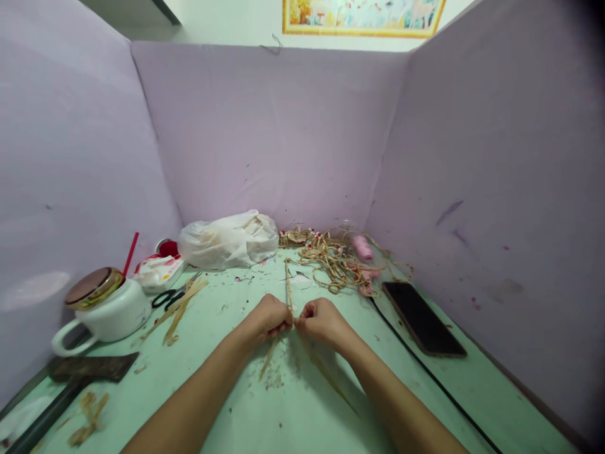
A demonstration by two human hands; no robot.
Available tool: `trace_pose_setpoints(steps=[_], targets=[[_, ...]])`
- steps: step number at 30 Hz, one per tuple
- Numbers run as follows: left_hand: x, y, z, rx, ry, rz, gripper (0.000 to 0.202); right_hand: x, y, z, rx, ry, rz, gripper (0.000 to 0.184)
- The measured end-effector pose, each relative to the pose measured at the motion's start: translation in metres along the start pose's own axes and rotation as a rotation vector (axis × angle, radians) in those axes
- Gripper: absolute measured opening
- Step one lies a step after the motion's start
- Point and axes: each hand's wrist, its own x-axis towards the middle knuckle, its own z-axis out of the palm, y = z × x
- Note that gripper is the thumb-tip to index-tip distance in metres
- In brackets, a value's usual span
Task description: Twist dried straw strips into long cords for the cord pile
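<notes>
Bench (265,419) spreads beneath two hands: left hand (273,315) and right hand (322,321) both pinch one straw braid (288,287) near mid-bench. It should handle light, pliant and fray-prone, best held where the strands (327,373) part. Around lie one mug (120,315), one phone (424,318), one pair of scissors (174,299), one pink spool (362,248).

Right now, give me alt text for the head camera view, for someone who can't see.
A person's left hand and right hand pinch a thin tan cord over a pale green tabletop. Beyond lie a crumpled white plastic bag and tangled tan cords, with a flat black phone to the right.
</notes>
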Motion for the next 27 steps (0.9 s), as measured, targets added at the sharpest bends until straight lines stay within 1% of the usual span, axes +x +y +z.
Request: trace_pose_setpoints(steps=[2, 4, 7, 9, 11, 14, 15, 17, 19, 20, 25, 27], targets=[[0.002, -0.001, 0.000, -0.029, 0.010, -0.069, 0.016, -0.006, -0.006, 0.000, -0.014, -0.020, -0.014, 0.006], [0.004, -0.003, -0.002, -0.069, -0.017, -0.106, 0.015, -0.012, -0.011, 0.003, -0.036, -0.003, -0.054, 0.008], [0.006, -0.008, -0.007, -0.077, -0.089, -0.043, 0.011, -0.018, -0.015, 0.007, -0.076, 0.016, -0.129, 0.012], [0.008, -0.012, -0.010, -0.036, -0.105, 0.000, 0.012, -0.017, -0.012, 0.006, -0.050, -0.050, -0.134, 0.010], [0.010, -0.016, -0.013, -0.004, -0.130, 0.011, 0.011, -0.012, -0.008, 0.003, 0.054, -0.106, -0.069, 0.008], [0.014, -0.021, -0.017, -0.038, -0.186, 0.043, 0.011, -0.003, -0.006, -0.002, 0.354, -0.051, 0.078, 0.013], [0.015, -0.023, -0.018, -0.061, -0.197, 0.061, 0.012, -0.002, -0.007, -0.002, 0.467, -0.053, 0.123, 0.013], [0.017, -0.024, -0.020, -0.094, -0.210, 0.085, 0.012, -0.002, -0.010, 0.000, 0.640, -0.147, 0.200, 0.012], [0.017, -0.024, -0.020, -0.103, -0.220, 0.096, 0.011, -0.004, -0.014, 0.003, 0.698, -0.250, 0.243, 0.011], [0.017, -0.024, -0.020, -0.098, -0.221, 0.096, 0.011, -0.005, -0.014, 0.005, 0.694, -0.258, 0.242, 0.011], [0.014, -0.019, -0.019, -0.043, -0.201, 0.091, 0.011, -0.004, -0.009, 0.009, 0.603, -0.131, 0.178, 0.010], [0.009, -0.016, -0.020, -0.025, -0.233, 0.124, 0.010, -0.002, -0.006, 0.009, 0.573, -0.108, 0.157, 0.009]])
